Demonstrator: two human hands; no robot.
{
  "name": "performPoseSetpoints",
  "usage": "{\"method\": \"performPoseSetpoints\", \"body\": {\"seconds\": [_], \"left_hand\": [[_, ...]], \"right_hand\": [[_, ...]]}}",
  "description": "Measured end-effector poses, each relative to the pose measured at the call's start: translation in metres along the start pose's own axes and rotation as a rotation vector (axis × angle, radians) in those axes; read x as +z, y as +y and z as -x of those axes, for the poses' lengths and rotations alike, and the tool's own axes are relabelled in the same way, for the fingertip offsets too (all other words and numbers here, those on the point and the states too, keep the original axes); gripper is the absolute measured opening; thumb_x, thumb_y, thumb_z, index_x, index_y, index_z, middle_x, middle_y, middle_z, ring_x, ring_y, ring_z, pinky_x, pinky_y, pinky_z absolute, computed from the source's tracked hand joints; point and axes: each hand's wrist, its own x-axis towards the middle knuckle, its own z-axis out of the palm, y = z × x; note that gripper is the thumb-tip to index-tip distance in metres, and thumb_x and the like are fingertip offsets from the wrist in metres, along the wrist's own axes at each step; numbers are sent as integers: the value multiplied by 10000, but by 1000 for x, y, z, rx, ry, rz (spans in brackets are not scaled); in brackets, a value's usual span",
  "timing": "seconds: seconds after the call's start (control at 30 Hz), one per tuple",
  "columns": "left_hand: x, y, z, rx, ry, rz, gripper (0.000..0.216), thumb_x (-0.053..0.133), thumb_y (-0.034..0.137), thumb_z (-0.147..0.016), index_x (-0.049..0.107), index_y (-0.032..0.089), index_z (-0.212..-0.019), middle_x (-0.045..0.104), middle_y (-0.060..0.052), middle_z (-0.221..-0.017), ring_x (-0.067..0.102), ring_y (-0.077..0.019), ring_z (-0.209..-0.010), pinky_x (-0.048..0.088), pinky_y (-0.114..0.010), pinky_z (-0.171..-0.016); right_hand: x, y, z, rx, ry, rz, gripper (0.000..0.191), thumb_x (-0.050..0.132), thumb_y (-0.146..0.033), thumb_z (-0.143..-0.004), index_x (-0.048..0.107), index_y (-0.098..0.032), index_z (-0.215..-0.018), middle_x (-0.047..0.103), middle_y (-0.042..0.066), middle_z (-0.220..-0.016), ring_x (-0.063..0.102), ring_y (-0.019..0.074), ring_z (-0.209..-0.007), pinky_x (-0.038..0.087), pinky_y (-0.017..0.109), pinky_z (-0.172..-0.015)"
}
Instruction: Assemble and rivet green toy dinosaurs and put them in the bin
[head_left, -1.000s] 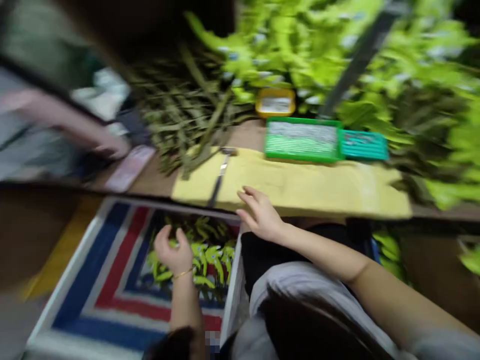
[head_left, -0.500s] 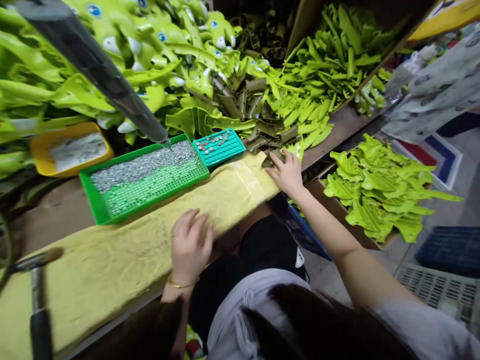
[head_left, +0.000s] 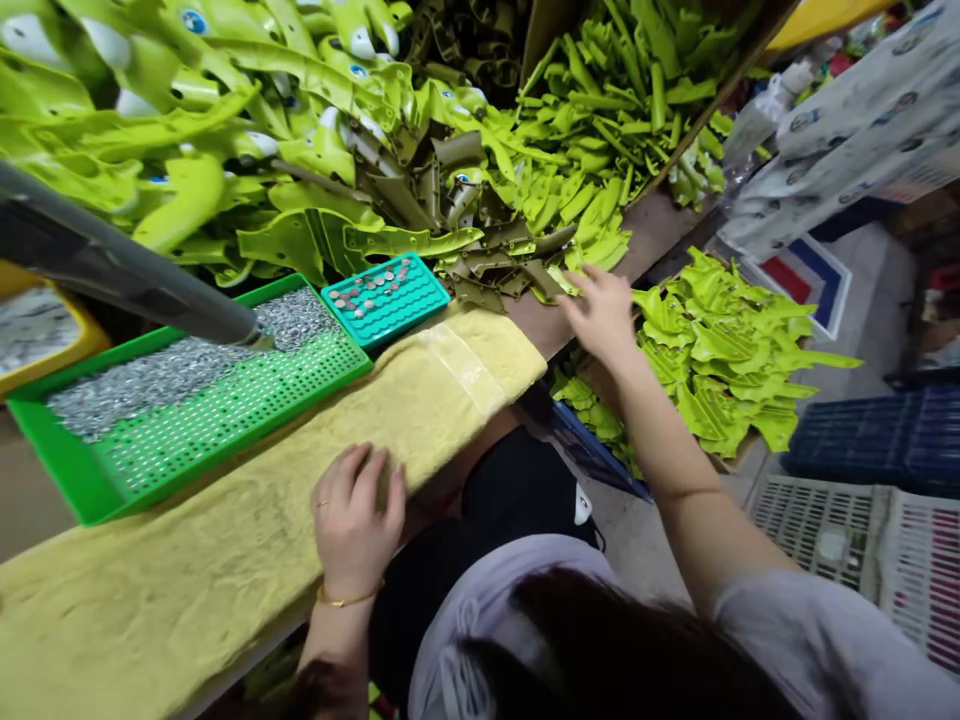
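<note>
My right hand reaches past the far end of the padded yellow cloth. Its fingers are apart beside a small lime-green plastic piece; whether they touch it I cannot tell. Curved dark-brown plastic pieces lie just left of these fingertips. My left hand, with a ring and a gold bangle, rests at the cloth's near edge, fingers loosely bent and holding nothing. Beyond the cloth stand a green perforated tray of small metal pins and a teal tray with small round metal pieces.
A grey pole slants down over the green tray. Lime-green dinosaur-like shells are heaped behind, with slim green parts to their right. A box of flat green pieces stands at right, near plastic crates.
The view has turned, shifting most things left and taking the hammer out of frame. My right hand has moved off a brown piece at the cloth's end toward the lime-green piece.
</note>
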Motion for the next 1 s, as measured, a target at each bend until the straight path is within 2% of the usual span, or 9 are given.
{"method": "performPoseSetpoints", "body": {"seconds": [0.07,0.17,0.3,0.43,0.57,0.67,0.83,0.9,1.0], "left_hand": [[2,0,0,11,5,-4,319,658,193,-818,600,180,-1131,637,-160,-1125,596,-310,-1127,476,-475,-976],[5,2,0,19,24,-35,303,671,191,-806,618,146,-1101,642,-185,-1110,594,-330,-1122,469,-488,-975],[-4,6,-3,0,61,65,233,654,171,-819,635,143,-1050,656,-168,-1078,614,-303,-1076,489,-467,-951],[-26,17,-9,-89,51,267,199,620,144,-843,649,160,-1040,665,-132,-1088,629,-246,-1056,503,-405,-948],[-35,32,-24,-246,-75,554,140,592,208,-881,680,184,-987,713,-70,-1010,668,-185,-972,530,-322,-897],[-31,42,-35,-375,-177,791,176,584,295,-890,703,183,-955,734,-62,-973,682,-178,-936,541,-304,-870],[-24,49,-38,-496,-263,955,231,607,369,-863,722,179,-925,739,-71,-968,677,-187,-946,528,-308,-891],[-23,46,-33,-541,-266,968,243,620,391,-848,724,182,-914,739,-71,-960,678,-193,-935,523,-316,-895],[-22,41,-26,-621,-255,960,267,644,428,-824,724,189,-912,741,-69,-947,681,-200,-919,525,-325,-887]], "right_hand": [[-21,34,12,129,30,69,496,422,-475,-910,615,-152,-1233,617,180,-1256,540,296,-1182,394,499,-1044],[-33,78,23,358,-81,296,580,491,-499,-854,609,-37,-1184,623,270,-1161,552,363,-1101,432,500,-921],[-32,94,27,467,-149,381,437,459,-394,-852,670,-75,-1062,641,254,-1127,556,338,-1039,421,410,-808],[-56,80,26,520,36,334,393,430,-324,-830,693,-109,-1028,689,214,-1034,593,280,-888,388,365,-716],[-85,55,30,344,268,221,367,451,-302,-784,706,-143,-995,720,160,-974,635,262,-894,414,350,-749],[-89,35,35,258,350,205,332,470,-311,-771,716,-155,-930,728,158,-890,661,272,-844,424,364,-717],[-85,29,39,314,591,234,311,478,-292,-788,719,-149,-923,723,211,-907,678,302,-905,427,412,-739],[-89,38,35,339,696,208,386,445,-404,-854,719,-143,-929,715,221,-887,677,296,-879,422,428,-733],[-102,61,25,332,841,130,779,257,-733,-854,717,-106,-891,698,234,-841,667,274,-824,430,434,-703]]}}
